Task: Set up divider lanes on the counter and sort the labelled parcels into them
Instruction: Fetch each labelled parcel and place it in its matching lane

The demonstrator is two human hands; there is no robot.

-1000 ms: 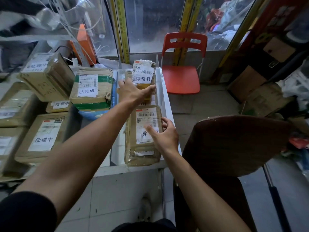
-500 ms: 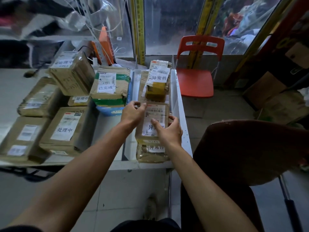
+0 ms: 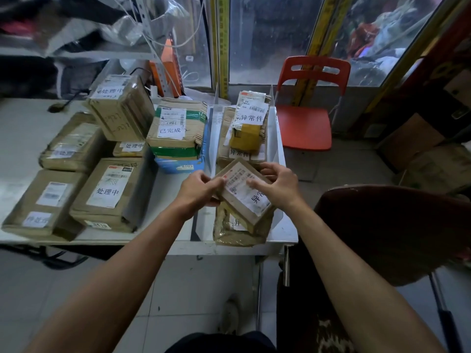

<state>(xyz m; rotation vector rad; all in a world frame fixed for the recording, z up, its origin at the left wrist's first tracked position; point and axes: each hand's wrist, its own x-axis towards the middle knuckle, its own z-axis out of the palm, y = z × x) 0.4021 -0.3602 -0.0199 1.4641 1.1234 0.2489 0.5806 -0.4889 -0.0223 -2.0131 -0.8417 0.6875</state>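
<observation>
Parcel point(image 3: 244, 191) tilted, gripped by left hand point(image 3: 196, 191) and right hand point(image 3: 280, 187), fingers point(image 3: 254, 184) curled on its edges, above another parcel point(image 3: 238, 230) near tabletop point(image 3: 286, 233) front right corner. Best levelled, then lowered flat between dividers point(image 3: 274, 138).
</observation>
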